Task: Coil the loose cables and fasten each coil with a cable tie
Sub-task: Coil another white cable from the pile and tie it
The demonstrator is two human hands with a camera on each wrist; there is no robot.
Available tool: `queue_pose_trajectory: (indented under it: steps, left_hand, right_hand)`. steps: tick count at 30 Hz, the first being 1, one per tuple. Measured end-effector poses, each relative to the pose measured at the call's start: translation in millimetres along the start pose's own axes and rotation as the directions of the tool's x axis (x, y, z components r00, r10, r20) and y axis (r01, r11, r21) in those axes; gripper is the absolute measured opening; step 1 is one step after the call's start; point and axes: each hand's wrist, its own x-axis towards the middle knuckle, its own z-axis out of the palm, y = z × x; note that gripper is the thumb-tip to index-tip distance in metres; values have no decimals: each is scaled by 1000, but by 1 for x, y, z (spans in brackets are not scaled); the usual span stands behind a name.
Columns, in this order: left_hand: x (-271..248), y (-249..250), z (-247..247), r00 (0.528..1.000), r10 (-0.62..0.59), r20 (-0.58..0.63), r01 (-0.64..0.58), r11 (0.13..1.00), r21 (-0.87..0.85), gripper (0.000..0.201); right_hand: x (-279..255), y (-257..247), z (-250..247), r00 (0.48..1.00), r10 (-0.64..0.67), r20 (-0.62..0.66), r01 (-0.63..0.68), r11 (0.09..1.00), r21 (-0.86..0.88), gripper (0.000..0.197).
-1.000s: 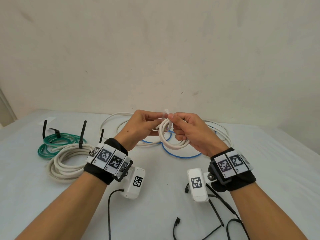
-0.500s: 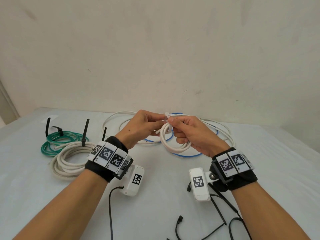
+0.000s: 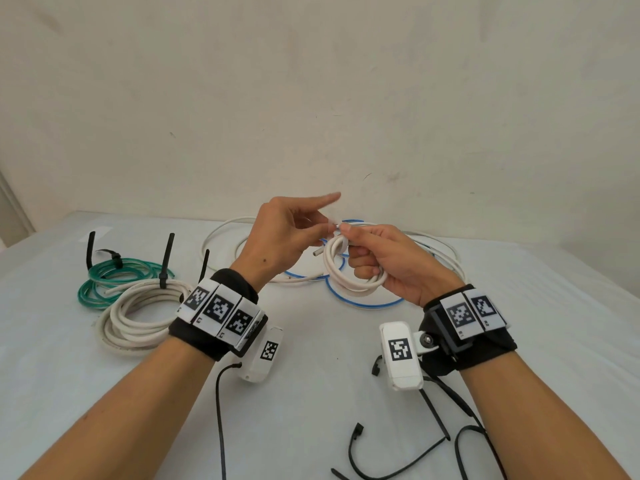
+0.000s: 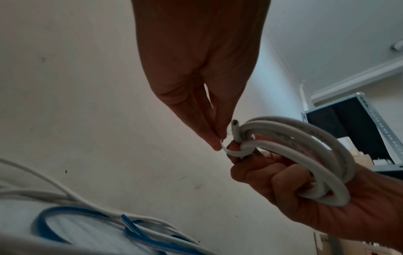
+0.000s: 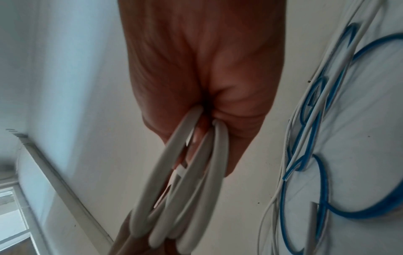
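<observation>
Above the table's middle, my right hand point(image 3: 377, 258) grips a small white cable coil point(image 3: 341, 271), fingers curled round its loops point(image 4: 322, 155). A white cable tie point(image 4: 236, 152) wraps the coil near one cut cable end point(image 4: 301, 123). My left hand point(image 3: 294, 233) pinches the tie's free tail point(image 3: 333, 226) between thumb and a finger, index finger sticking out. In the right wrist view the coil point(image 5: 196, 189) hangs from the fist, the tie's strip point(image 5: 181, 170) showing between loops. Loose white cable point(image 3: 228, 233) and blue cable point(image 3: 363, 301) lie on the table behind.
At the left lie a green coil point(image 3: 114, 278) and a thick white coil point(image 3: 138, 313), each bound with a black tie standing up. Loose black cable ties point(image 3: 391, 455) lie near the front edge on the right. A plain wall rises behind the white table point(image 3: 554, 306).
Both hands have lifted the coil a little. My left hand has drawn the tie's tail leftward and its index finger now sticks out.
</observation>
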Motion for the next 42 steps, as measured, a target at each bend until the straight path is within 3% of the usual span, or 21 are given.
queue_pose_trajectory:
  steps: [6, 12, 20, 24, 33, 42]
  left_hand:
    - [-2, -1, -3, 996, -69, -55, 69, 998, -3, 36]
    - [-3, -2, -2, 998, -58, 2, 58, 997, 43, 15]
    - [-3, -1, 1, 996, -77, -48, 74, 996, -58, 17]
    - [-4, 2, 3, 996, -68, -53, 65, 997, -44, 26]
    - [-4, 3, 1, 998, -6, -55, 5, 1000, -10, 23]
    - [-3, 4, 1, 998, 21, -59, -19, 999, 38, 21]
  right_hand:
    - [-1, -4, 2, 997, -74, -10, 73, 997, -28, 33]
    - [0, -1, 3, 995, -98, -6, 97, 992, -84, 32]
    - [2, 2, 2, 994, -105, -19, 103, 992, -78, 29]
    - [2, 1, 2, 995, -102, -9, 101, 990, -94, 31]
    - [1, 0, 7, 997, -72, 8, 72, 993, -94, 46]
    - [0, -1, 5, 999, -41, -14, 40, 999, -35, 29]
